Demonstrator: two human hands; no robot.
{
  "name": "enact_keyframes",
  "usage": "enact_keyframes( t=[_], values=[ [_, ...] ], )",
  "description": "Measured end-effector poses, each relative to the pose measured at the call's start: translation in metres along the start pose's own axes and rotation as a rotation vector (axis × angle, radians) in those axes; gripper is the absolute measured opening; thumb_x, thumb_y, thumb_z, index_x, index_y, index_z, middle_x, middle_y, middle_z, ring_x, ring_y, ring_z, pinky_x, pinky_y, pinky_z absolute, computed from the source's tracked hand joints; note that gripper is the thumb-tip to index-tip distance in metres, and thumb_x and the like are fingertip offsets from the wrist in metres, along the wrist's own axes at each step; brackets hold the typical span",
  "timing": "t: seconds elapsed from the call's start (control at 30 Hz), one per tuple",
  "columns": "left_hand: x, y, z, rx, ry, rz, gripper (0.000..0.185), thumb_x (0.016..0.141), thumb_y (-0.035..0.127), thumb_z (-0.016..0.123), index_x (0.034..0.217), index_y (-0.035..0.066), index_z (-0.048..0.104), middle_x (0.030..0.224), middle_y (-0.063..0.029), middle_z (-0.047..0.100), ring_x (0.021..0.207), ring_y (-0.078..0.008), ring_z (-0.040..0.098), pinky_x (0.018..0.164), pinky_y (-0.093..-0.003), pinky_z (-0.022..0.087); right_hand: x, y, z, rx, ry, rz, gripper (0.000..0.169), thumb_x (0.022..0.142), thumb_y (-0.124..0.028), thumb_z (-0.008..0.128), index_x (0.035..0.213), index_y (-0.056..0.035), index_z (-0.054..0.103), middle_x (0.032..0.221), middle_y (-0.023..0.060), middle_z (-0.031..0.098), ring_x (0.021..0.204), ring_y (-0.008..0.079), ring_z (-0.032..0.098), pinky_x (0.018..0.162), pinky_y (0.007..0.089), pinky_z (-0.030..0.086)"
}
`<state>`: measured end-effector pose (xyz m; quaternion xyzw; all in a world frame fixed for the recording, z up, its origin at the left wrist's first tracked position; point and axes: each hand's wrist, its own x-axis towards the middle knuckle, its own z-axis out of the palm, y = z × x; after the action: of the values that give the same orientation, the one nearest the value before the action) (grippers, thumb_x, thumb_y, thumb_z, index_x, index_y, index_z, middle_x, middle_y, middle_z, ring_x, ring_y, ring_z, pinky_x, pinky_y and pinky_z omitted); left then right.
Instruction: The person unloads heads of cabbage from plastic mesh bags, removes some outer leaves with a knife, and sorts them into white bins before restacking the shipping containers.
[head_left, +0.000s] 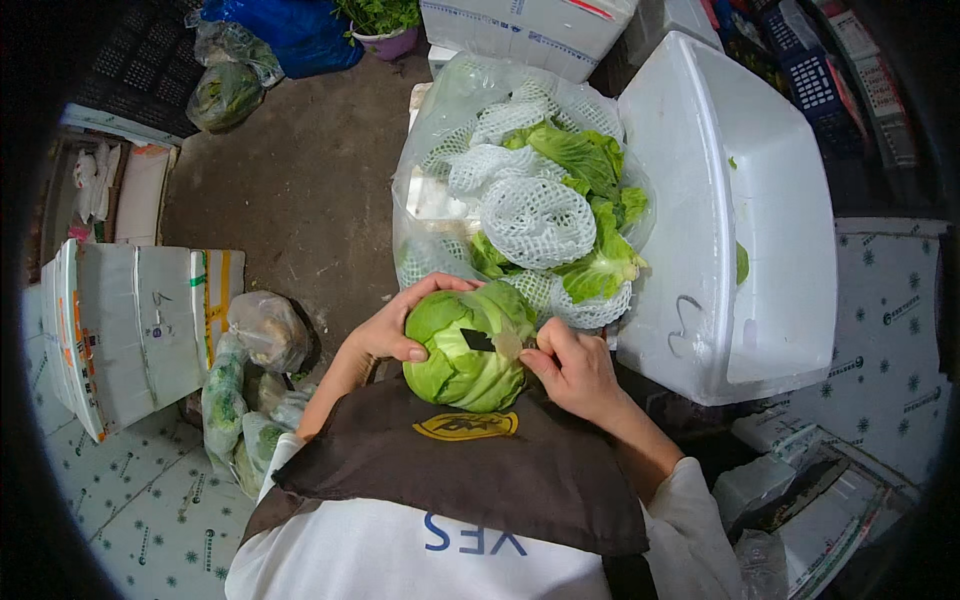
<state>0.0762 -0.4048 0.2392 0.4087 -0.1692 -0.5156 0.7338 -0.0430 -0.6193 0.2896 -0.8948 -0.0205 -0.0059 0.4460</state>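
A round green head of lettuce is held in front of the dark apron, stem end facing up. My left hand cups it from the left, thumb on the near side and fingers over the far side. On the right, my right hand is closed beside the pale stem, on what looks like a small knife; its handle is mostly hidden. The dark flat blade shows left of the stem, against the leaves. Just beyond, white foam net sleeves lie among loose lettuce leaves in a clear plastic bag.
A large white foam box stands tilted at the right, with leaf scraps inside. Stacked foam boxes and bagged vegetables are at the left. A blue bag and a potted plant sit farther off on the concrete floor.
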Motion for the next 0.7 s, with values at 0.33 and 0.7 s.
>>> enact_keyframes(
  t=[0.33, 0.7],
  values=[
    [0.016, -0.001, -0.018, -0.105, 0.042, -0.089, 0.095, 0.049, 0.036, 0.078, 0.123, 0.002, 0.029, 0.115, -0.0109, 0.044, 0.107, -0.0197, 0.047, 0.092, -0.0310, 0.036, -0.001, 0.070, -0.005, 0.407, 0.163, 0.226, 0.039, 0.077, -0.029, 0.064, 0.095, -0.0030, 0.042, 0.071, 0.0085, 0.054, 0.064, 0.0194, 0.056, 0.055, 0.0310, 0.042],
    [0.046, 0.007, -0.003, 0.009, -0.111, -0.059, 0.104, 0.049, 0.039, 0.079, 0.127, 0.012, 0.016, 0.117, -0.0119, 0.039, 0.112, -0.0244, 0.040, 0.095, -0.0361, 0.031, 0.065, 0.074, 0.006, 0.977, -0.047, 0.225, 0.042, 0.077, -0.022, 0.062, 0.112, -0.0004, 0.051, 0.100, 0.0103, 0.059, 0.092, 0.0152, 0.056, 0.080, 0.0272, 0.045]
  ],
)
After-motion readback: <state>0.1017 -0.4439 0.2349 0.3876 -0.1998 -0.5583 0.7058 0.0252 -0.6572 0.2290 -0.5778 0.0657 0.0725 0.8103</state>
